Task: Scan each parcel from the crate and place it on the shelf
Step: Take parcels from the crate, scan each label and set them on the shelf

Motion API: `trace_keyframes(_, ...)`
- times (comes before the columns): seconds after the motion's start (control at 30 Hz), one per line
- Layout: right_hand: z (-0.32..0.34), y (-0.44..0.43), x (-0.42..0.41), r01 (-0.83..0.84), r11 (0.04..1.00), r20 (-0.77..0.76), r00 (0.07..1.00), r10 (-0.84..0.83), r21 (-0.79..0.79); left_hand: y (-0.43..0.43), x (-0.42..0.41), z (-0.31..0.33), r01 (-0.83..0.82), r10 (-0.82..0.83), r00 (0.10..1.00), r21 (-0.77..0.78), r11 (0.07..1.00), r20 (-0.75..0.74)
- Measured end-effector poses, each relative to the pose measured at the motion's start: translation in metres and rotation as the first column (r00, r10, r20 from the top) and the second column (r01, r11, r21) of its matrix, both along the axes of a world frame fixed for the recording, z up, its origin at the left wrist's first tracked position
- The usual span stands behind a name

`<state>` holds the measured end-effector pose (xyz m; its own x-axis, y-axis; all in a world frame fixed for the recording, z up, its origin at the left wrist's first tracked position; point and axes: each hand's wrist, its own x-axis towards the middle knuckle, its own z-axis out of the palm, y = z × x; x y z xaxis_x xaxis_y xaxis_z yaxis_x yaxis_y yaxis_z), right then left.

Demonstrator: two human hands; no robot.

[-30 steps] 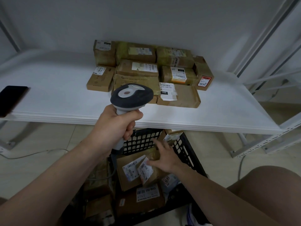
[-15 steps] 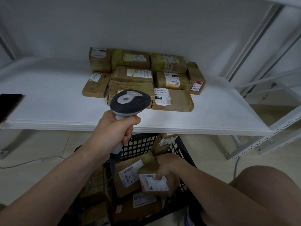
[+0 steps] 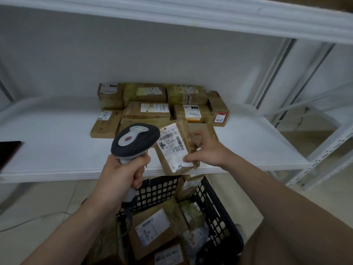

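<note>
Small brown cardboard parcel [image 3: 174, 148] held beside grey handheld scanner [image 3: 135, 142];
my right hand [image 3: 208, 150] pinches its edge; my left hand [image 3: 122, 173] grips the scanner; likely light, stiff; hold by sides.

Left hand [image 3: 122, 174]: held upright in a fist, the fingers wrapped round the handle of a barcode scanner [image 3: 136, 140]; its bare forearm rose from the lower left. Right hand [image 3: 208, 152]: held level with the left and just beside it. It pinched a small parcel [image 3: 173, 148] at its right edge, with the thumb on the labelled face and the fingers spread behind. Its bare forearm ran in from the lower right. The two hands stood apart.
</note>
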<state>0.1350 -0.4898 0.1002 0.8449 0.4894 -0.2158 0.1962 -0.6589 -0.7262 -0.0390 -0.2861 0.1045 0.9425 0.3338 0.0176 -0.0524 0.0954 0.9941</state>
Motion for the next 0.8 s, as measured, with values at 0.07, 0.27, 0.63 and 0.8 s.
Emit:
trace_keyframes(0.07, -0.009, 0.0, 0.011, 0.049, 0.99, -0.027, 0.999, -0.046, 0.131, -0.003, 0.0, -0.002, 0.019, -0.019, 1.0, -0.001, 1.0, 0.002)
trace_keyframes(0.27, -0.02, 0.016, 0.033, 0.092, 0.951, -0.053, 0.995, -0.08, 0.296, -0.007, 0.008, -0.01, 0.012, -0.013, 0.998, -0.023, 1.0, -0.062)
trace_keyframes(0.63, -0.025, 0.015, 0.037, 0.086, 0.959, -0.055, 0.996, -0.073, 0.271, -0.018, 0.021, -0.013, -0.013, 0.009, 0.998, -0.058, 0.998, -0.068)
trace_keyframes(0.8, -0.028, 0.012, 0.031, 0.092, 0.96, -0.05, 0.995, -0.082, 0.264, -0.023, 0.022, -0.012, -0.021, 0.015, 0.997, -0.084, 0.996, -0.069)
